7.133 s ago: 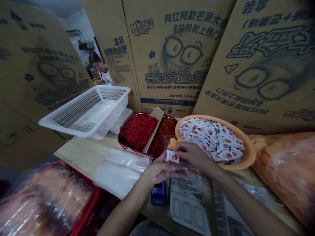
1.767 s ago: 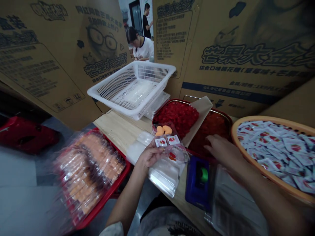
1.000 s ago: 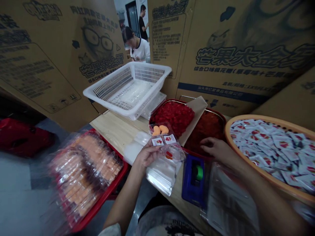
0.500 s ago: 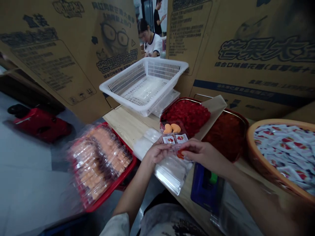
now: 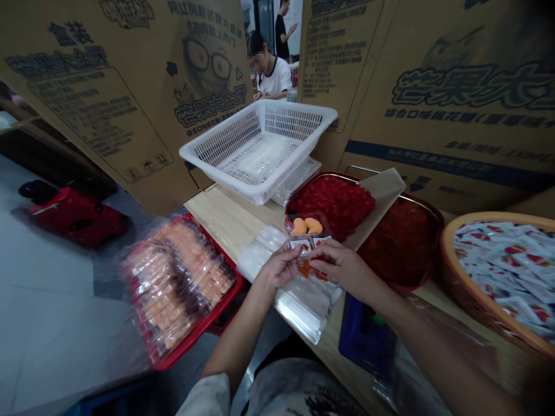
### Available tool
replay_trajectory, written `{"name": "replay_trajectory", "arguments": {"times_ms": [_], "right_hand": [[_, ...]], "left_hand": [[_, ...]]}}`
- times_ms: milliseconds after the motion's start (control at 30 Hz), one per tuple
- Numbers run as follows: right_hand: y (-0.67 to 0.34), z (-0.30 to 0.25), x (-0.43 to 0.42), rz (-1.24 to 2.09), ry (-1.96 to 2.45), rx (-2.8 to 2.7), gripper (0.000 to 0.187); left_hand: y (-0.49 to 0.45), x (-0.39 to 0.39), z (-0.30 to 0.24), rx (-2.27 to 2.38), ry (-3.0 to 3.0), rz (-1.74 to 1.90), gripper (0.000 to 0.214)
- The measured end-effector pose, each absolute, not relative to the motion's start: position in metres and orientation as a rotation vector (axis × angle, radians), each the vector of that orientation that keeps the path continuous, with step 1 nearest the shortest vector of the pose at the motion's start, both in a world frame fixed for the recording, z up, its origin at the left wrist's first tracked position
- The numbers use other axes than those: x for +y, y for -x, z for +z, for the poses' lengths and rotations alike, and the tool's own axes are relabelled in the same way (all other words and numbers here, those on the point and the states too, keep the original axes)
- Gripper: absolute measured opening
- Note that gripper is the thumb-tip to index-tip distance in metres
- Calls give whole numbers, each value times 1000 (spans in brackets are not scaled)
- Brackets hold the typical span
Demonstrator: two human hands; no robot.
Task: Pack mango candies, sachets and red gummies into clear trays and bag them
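A small clear plastic tray [image 5: 309, 240] is held over the table edge by both hands; it carries two orange candies [image 5: 306, 226], two white sachets and red pieces. My left hand [image 5: 281, 267] grips its near left side, fingers closed. From the right, my right hand [image 5: 342, 267] pinches the tray's front, over the red pieces. Just beyond it lies a red metal tray [image 5: 420, 202] of red candy, split by a cardboard divider. Under my hands sits a stack of clear bags [image 5: 299, 297].
An orange basket [image 5: 455, 280] of white sachets stands at the right. A white mesh basket [image 5: 260, 151] rests at the back, and a blue tape dispenser [image 5: 363, 335] under my right forearm. A red crate [image 5: 182, 346] of packed trays sits low left. Cardboard boxes wall the table; two people stand behind.
My right hand came back from the red candy tray to the small clear tray and now pinches its front. The left hand kept hold of it throughout.
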State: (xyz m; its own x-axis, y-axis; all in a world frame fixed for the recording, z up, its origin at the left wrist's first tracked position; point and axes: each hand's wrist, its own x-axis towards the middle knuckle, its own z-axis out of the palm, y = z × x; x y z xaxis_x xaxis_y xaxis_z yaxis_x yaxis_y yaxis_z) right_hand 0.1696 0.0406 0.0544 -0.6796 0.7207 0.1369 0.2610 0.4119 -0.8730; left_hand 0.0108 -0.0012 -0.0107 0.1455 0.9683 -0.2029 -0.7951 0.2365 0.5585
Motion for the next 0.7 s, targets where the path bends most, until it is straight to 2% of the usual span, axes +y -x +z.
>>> {"name": "replay_trajectory", "arguments": {"times_ms": [167, 333, 567, 700], "right_hand": [[-178, 66, 40, 1206, 896, -2062, 21], [-212, 72, 46, 1122, 1114, -2097, 22], [-221, 64, 39, 1457, 1196, -2020, 30], [-227, 66, 37, 1278, 1199, -2055, 31]], "left_hand": [[-12, -1, -8, 612, -326, 1324, 39], [-10, -3, -6, 570, -359, 1272, 45], [-10, -3, -5, 583, -365, 1258, 41], [-11, -3, -3, 598, -370, 1258, 42]]}}
